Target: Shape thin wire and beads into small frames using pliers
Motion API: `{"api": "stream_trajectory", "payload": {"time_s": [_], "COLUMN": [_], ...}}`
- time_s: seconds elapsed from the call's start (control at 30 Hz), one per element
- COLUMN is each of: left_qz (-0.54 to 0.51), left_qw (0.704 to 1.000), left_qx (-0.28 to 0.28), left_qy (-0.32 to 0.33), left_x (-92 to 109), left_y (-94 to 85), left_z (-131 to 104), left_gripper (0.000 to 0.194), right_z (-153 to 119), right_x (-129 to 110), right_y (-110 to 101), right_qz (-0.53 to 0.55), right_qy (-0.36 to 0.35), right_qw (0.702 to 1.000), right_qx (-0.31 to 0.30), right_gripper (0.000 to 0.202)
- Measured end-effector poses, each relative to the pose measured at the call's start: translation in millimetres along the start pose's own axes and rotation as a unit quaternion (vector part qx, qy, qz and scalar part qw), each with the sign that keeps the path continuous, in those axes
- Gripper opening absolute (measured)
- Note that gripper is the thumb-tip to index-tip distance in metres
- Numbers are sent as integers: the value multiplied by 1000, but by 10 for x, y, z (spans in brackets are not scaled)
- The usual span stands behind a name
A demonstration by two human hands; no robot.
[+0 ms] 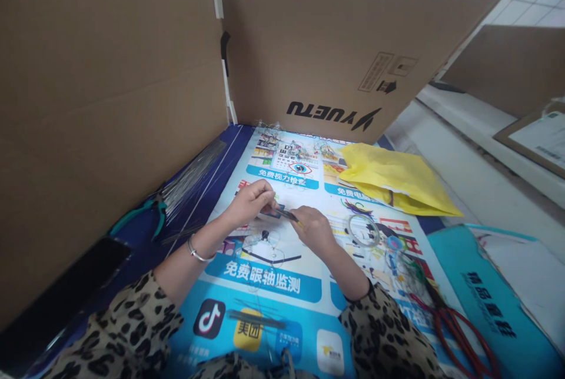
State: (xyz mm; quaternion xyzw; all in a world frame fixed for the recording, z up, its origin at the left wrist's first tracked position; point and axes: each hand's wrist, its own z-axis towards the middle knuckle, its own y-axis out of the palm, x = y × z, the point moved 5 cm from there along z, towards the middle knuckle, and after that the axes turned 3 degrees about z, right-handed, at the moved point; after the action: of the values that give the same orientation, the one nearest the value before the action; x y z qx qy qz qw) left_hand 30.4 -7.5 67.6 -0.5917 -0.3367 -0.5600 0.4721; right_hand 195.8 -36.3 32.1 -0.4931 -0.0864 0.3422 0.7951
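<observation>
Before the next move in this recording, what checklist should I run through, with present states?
1. Right hand grips the slim tool: ok.
2. Left hand has a firm hold: cannot tell, its fingertips' contents are too small.
3. Red-handled scissors apart from both hands: ok.
4. Teal-handled pliers set down: ok, beside the thin wires.
5. Poster free of loose pieces: not ok, dark strands lie there.
</observation>
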Motion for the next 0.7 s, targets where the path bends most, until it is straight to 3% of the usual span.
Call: {"api": "stream_trajectory", "payload": {"time_s": [0.2, 0.37, 0.53, 0.7], "left_qz": [-46, -55, -70, -72], "left_qw": [991, 986, 982, 983], "left_qx": [63, 49, 37, 28], "left_qy": [-105, -148, -171, -169], "left_x": [-184, -273, -323, -396], "left_y": [-44, 26, 90, 134], "left_z": [44, 26, -1, -6], "left_gripper": [19, 18, 17, 19], "right_z": [16, 8, -17, -26], "right_x": [-30, -138, -263, -303], "right_y": [-110, -199, -187, -204], "right_qz": [-50, -127, -187, -205], "right_qy": [13, -29, -102, -121], "right_qw": [996, 985, 970, 964], "right_qx": [66, 114, 114, 118], "right_gripper": [12, 13, 16, 18]}}
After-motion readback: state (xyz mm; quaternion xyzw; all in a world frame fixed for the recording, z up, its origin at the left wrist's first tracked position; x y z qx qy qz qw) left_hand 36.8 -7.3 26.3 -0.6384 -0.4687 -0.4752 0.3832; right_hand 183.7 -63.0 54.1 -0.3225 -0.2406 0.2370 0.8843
